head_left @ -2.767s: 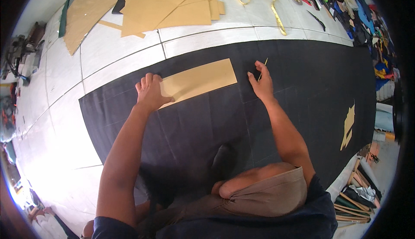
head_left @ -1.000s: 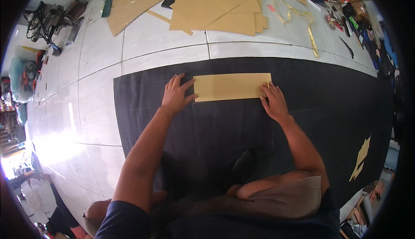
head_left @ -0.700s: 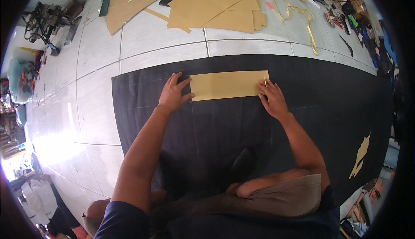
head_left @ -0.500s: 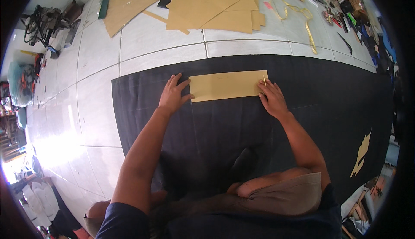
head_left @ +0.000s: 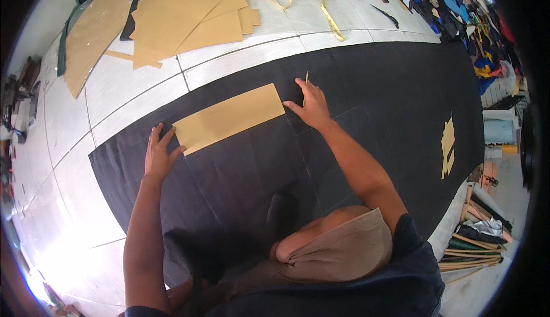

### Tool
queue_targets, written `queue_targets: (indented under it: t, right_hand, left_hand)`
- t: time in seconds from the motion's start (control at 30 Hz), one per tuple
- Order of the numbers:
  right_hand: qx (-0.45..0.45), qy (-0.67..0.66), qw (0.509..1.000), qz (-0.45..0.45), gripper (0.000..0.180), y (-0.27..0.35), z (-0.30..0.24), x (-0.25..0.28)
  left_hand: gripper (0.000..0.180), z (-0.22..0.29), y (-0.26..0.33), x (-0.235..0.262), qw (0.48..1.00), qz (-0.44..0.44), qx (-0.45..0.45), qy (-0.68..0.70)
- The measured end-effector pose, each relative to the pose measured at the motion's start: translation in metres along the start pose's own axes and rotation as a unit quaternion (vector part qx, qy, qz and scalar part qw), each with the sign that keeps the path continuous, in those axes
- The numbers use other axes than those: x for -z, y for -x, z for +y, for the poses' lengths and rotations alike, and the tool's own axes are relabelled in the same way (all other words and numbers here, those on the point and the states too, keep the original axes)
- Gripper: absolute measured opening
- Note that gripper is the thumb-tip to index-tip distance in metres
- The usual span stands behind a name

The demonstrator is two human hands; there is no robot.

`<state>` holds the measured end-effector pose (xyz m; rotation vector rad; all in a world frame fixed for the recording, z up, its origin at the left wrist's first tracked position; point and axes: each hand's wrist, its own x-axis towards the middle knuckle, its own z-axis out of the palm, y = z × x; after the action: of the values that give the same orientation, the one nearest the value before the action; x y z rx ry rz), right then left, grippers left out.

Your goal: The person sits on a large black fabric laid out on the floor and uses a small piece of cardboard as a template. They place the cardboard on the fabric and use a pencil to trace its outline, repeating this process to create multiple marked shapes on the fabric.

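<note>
A long tan card rectangle (head_left: 230,120) lies flat on a large black sheet of material (head_left: 366,162). My left hand (head_left: 160,153) has its fingers spread at the card's left end, with the thumb and fingertips touching its edge. At the other end, my right hand (head_left: 313,106) has its thumb stretched to the card's right edge. A thin yellow pen-like stick (head_left: 306,78) pokes up from between the fingers of that hand. Fine pale lines run across the black sheet.
Several overlapping tan card sheets (head_left: 172,16) lie on the white tiles beyond. A yellow tape measure (head_left: 329,16) and a dark blade-like tool (head_left: 385,15) lie near them. Tan offcuts (head_left: 448,145) rest on the sheet at right. Tools and clutter line the far right.
The view has swung right, shifting the scene leftward and tilting it. My right hand has moved from on top of the card's right end to just beyond that edge. My left hand stays at the left end.
</note>
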<state>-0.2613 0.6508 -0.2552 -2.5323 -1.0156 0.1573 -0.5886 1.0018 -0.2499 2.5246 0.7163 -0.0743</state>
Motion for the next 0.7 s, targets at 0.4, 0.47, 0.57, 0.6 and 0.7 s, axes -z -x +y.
queue_targets:
  t: [0.4, 0.47, 0.57, 0.6, 0.7]
  right_hand:
    - [-0.072, 0.002, 0.997, -0.037, 0.092, -0.004, -0.013, -0.013]
    - [-0.069, -0.006, 0.997, -0.033, 0.093, -0.005, -0.011, -0.014]
    - [-0.066, 0.009, 0.998, -0.02, 0.094, -0.006, -0.012, -0.014]
    - [-0.066, -0.002, 0.997, -0.026, 0.094, -0.007, -0.012, -0.013]
    - [-0.064, -0.013, 0.997, -0.032, 0.094, -0.008, -0.01, -0.012]
  left_hand:
    - [0.067, 0.009, 0.004, 0.009, 1.0, -0.018, 0.017, -0.016]
    - [0.066, 0.008, 0.004, 0.008, 1.0, -0.014, 0.014, -0.019]
    - [0.066, 0.007, 0.004, 0.007, 1.0, -0.015, 0.015, -0.013]
    - [0.066, 0.007, 0.004, 0.007, 1.0, -0.017, 0.016, -0.009]
    - [0.066, 0.006, 0.004, 0.007, 1.0, -0.015, 0.015, -0.021]
